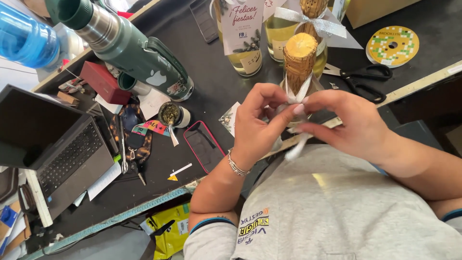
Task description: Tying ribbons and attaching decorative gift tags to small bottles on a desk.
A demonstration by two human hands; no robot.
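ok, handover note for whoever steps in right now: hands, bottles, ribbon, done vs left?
Left hand: fingers pinch the white ribbon at the neck of the near bottle, gold-wrapped top.
Right hand: fingertips pinch the same ribbon from the other side; a loose end hangs below.
Done: two bottles behind, one with a tied silver bow, one with a hanging card.
Left: the near bottle's ribbon shows no finished bow yet.
Scissors lie on the black table right of the bottles.

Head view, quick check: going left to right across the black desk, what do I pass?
Laptop → green thermos → phone → left hand → gold-topped bottle → right hand → black scissors → ribbon spool.
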